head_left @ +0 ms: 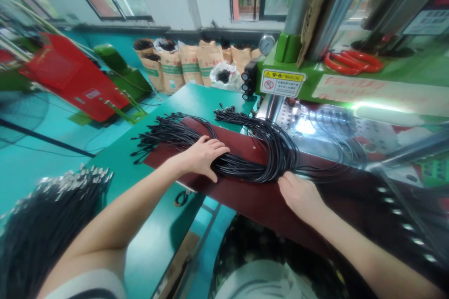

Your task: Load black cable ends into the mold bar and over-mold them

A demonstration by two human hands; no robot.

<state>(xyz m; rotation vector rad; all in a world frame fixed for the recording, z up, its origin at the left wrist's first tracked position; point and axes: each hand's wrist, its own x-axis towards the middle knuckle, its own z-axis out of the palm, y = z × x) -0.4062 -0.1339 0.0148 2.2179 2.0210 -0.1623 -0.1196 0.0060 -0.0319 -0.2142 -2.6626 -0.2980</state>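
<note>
A thick bundle of black cables (242,168) lies bent into a U on a dark red board (224,196). Its many small-tipped ends fan out to the left, and a second set of ends points back toward the press. Across the left part of the bundle rests my left hand (203,156), fingers stretched over the cables and thumb apart. My right hand (300,194) is closed at the near right edge of the bend, its fingertips pinched on black cable. Exactly how many strands it pinches is hidden.
A green press (351,84) with a warning label stands right, over a metal mold (308,124) with cables across it. More cables with silvery ends (70,182) lie at left on the green table (140,243). Filled paper sacks (189,65) line the wall; a red machine (77,74) stands left.
</note>
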